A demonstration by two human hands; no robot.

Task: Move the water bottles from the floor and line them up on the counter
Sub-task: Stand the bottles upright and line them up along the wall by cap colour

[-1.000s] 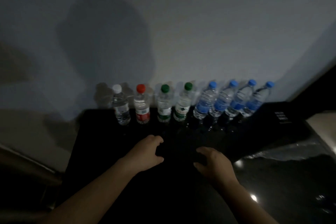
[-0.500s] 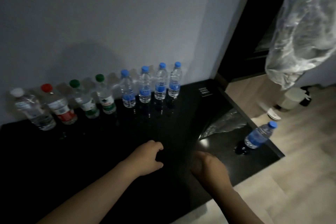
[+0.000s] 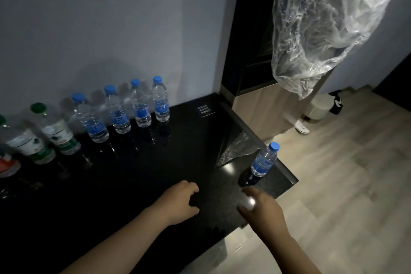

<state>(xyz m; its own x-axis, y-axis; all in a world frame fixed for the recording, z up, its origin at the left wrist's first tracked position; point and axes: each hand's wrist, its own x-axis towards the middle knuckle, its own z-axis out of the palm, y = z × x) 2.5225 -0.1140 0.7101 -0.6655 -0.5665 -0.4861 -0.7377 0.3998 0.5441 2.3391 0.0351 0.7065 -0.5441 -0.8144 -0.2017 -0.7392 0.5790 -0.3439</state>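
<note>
Several water bottles stand in a row along the wall on the black counter point(image 3: 138, 176): blue-capped ones point(image 3: 160, 101) to the right, green-capped ones point(image 3: 56, 131) to the left, and a red-labelled one point(image 3: 6, 164) cut off by the left edge. One more blue-capped bottle point(image 3: 263, 162) stands alone near the counter's right end. My left hand point(image 3: 181, 201) hovers over the counter with loosely curled fingers, holding nothing. My right hand point(image 3: 260, 207) reaches toward the lone bottle, fingers relaxed, a short way below it and not touching it.
A small sign point(image 3: 205, 110) lies on the counter by the wall corner. A crumpled clear plastic bag point(image 3: 329, 29) hangs at the upper right. The wooden floor point(image 3: 344, 184) lies right of the counter, with a white bin point(image 3: 318, 109) and a shoe point(image 3: 301, 128) beyond.
The view has swung right, away from the row toward the counter's right end, bringing the lone bottle and floor into sight. My right hand has moved right toward that bottle.
</note>
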